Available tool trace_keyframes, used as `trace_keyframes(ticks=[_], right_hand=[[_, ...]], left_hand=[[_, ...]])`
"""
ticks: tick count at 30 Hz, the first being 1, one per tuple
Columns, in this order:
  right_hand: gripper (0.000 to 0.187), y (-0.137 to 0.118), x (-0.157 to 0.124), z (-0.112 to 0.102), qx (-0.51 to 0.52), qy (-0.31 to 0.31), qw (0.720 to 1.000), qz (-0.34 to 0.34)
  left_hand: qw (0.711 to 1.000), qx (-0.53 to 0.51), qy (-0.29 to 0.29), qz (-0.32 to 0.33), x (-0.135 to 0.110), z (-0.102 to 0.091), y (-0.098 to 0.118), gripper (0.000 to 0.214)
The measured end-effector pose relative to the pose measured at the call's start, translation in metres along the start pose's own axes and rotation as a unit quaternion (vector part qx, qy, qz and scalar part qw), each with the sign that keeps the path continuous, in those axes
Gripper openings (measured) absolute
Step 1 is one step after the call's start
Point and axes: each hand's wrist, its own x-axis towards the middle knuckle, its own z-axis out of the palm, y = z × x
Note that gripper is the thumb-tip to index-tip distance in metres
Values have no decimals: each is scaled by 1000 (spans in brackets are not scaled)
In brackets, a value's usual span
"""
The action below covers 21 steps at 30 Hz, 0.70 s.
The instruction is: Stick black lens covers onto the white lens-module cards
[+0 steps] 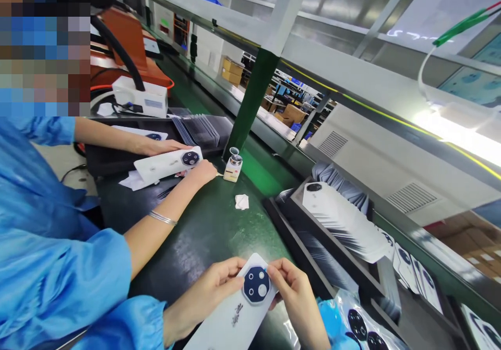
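Note:
A white phone back cover (230,318) with a dark octagonal camera plate (256,284) is held up at the bottom middle, its lower end running out of view. My left hand (209,292) is closed on its left edge, thumb beside the camera plate. My right hand (291,292) pinches the upper right edge at the plate; a tiny blue bit shows by the thumb tip. Some of the right fingers are hidden behind the cover. Dark print marks the cover below the plate.
A co-worker in a blue smock (58,266) at left handles another white cover (164,166). A small bottle (233,167) and a folded white wipe (241,201) are on the green bench (211,230). At right stand black trays (344,240) of stacked covers and a plastic bag (354,308) of camera plates.

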Motion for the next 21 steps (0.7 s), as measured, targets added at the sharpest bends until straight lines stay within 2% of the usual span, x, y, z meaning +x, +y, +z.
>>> trace_keyframes(ticks=[4, 10, 12, 13, 14, 15, 17, 18, 19, 20, 21], right_hand=[[55, 16, 2, -6, 14, 4, 1000, 3], [55, 25, 1, -8, -10, 12, 1000, 12], [48, 23, -3, -10, -63, 35, 997, -24], [42, 20, -7, -11, -114, 59, 989, -77], [34, 17, -10, -13, -182, 85, 968, -153], [27, 13, -14, -15, -261, 105, 929, -241], [27, 6, -21, -19, -413, 104, 813, -398], [28, 3, -24, -20, -466, 86, 759, -447], [28, 2, -26, -21, -500, 69, 721, -474], [28, 2, -27, -22, -518, 61, 701, -487], [29, 3, -28, -21, -524, 61, 693, -491]], left_hand=[[1000, -8, 2, -22, 1, 3, -2, 38], [1000, 0, 6, -11, 3, 6, -4, 38], [1000, 2, 7, -5, 4, 7, -3, 40], [1000, 4, 10, -2, 4, 7, -3, 41], [1000, 6, 12, 1, 5, 7, -3, 42], [1000, 10, 14, 3, 5, 7, -3, 42], [1000, 12, 17, 9, 7, 6, -4, 41], [1000, 13, 16, 12, 8, 5, -5, 39], [1000, 14, 15, 14, 8, 4, -6, 38], [1000, 14, 15, 15, 9, 4, -7, 37], [1000, 13, 17, 17, 9, 4, -9, 36]])
